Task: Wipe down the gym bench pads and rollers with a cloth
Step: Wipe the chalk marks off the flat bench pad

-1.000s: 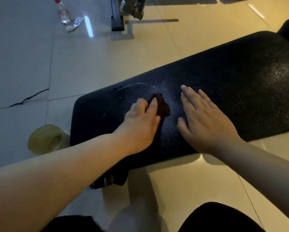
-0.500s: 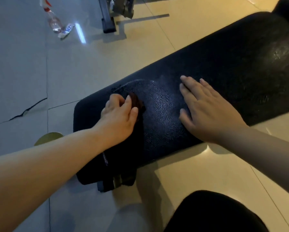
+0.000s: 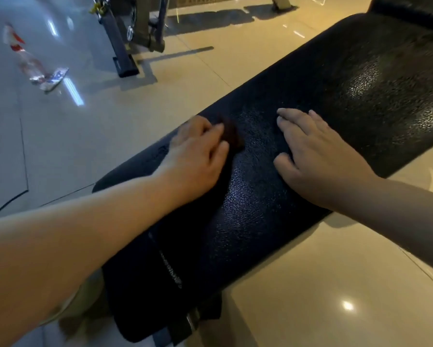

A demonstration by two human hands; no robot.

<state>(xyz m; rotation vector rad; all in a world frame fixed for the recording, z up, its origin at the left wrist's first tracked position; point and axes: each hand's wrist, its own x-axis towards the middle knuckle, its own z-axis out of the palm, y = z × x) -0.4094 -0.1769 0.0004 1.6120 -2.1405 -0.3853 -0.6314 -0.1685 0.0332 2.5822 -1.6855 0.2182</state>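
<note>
Scrubbed with the cloth (image 3: 231, 135) bunched under the left hand (image 3: 195, 156), with fingers curled over it and pressing it onto the bench pad (image 3: 360, 83); showed only a dark brown tuft past the fingertips. Carried that cloth, over the last second, from the pad's middle out toward the left end, then up to the far edge, left of centre. Left a faint sheen on the textured vinyl between the two hands.

Kept the right hand (image 3: 318, 159) planted flat on the pad throughout, palm down, with fingers straight and lying close together, thumb spread out to the left, holding nothing; probably steadied the bench.

Judged from this: worked the left stretch of the pad in short passes, but probably had yet to reach the long right stretch beneath and beyond the right hand, or what looked like a roller (image 3: 410, 8) at the far right corner.

Smeared the left fingers with motion blur, so could not tell how many gripped the cloth.
</note>
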